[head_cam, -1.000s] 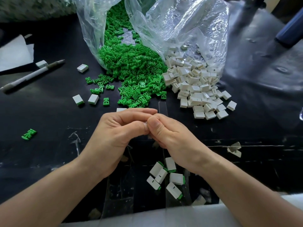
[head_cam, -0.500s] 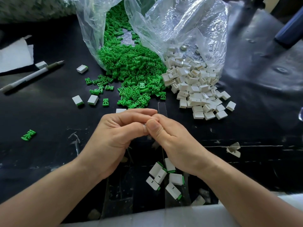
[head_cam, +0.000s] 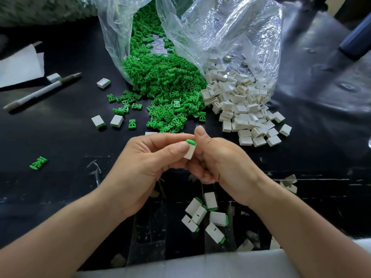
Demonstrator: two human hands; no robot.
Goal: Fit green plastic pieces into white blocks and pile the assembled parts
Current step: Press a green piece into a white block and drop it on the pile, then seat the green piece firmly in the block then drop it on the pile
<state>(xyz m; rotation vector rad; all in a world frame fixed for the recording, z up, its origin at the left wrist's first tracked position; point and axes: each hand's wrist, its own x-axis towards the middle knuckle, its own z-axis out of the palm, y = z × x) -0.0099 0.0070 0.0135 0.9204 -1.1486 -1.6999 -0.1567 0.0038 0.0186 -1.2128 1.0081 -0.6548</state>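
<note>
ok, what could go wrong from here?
1. The green plastic piece sticks out of the small white plastic block, so it may not be fully seated.
2. The left hand and right hand pinch it by the fingertips only. A slip could drop it wide of the pile of assembled white-and-green parts below.

Scuffed black tabletop, pale glare far right

hands: left hand & right hand eased apart, were pressed tight tog. | right thumb lifted, pointed up | white block w/ green piece at top came into view btw both hands, was hidden
</note>
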